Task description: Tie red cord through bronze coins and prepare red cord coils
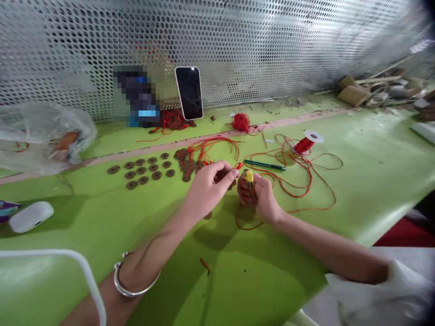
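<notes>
My left hand (212, 183) pinches a red knotted cord (239, 166) between thumb and fingers, its short end sticking out to the right. Dark round coins show under and behind those fingers. Close by on the right, my right hand (258, 194) is closed around a small yellow-topped lighter (249, 175), held upright near the cord's end; most of its body is hidden. A heap of brown holed coins (186, 170) with red cords tied to them lies just beyond my left hand. One more coin (208, 215) is partly visible below my left wrist.
Rows of loose coins (142, 180) lie left on the green table (258, 280). Behind my right hand are a teal pen-like tool (265, 165), a red thread spool (304, 144) and loose cord. A phone (189, 93) leans on the perforated panel (238, 50); a white case (31, 217) sits left.
</notes>
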Tool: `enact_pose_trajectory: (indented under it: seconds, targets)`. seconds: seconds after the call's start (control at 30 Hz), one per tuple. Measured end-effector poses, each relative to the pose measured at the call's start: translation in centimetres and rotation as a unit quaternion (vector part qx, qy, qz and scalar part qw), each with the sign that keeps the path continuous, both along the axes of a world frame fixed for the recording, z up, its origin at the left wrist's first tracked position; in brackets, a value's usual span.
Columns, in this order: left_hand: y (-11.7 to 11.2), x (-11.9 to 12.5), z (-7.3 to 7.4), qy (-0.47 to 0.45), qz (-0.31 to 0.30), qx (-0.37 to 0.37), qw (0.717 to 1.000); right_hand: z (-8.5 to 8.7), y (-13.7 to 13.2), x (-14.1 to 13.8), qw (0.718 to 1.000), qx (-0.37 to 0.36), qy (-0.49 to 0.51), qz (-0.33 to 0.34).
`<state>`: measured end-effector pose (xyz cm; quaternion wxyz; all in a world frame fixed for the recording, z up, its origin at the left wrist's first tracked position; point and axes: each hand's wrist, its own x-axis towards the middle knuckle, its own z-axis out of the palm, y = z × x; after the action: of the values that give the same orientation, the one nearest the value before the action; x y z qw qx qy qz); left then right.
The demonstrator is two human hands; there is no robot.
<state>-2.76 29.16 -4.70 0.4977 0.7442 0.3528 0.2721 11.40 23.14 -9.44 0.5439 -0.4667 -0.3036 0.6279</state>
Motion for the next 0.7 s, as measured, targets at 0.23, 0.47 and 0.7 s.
enact_pose_trajectory:
  seconds: [0.23,0.47,0.7]
  targets:
    - [0.8,0.0,0.5,0.012,0.019,0.043,0.999,1.5,-0.2,0.3,0.997,0.056,-0.056,0.023]
    - [1.5,-0.1,1.6,-0.009,0.037,0.04,0.998,2.6,0.0,1.4,0.991,0.061,-0.111,0.041]
    - [1.2,0.2,1.0,-0.037,0.033,0.038,0.998,2.0,0.4,2.4,0.996,0.015,-0.028,0.077]
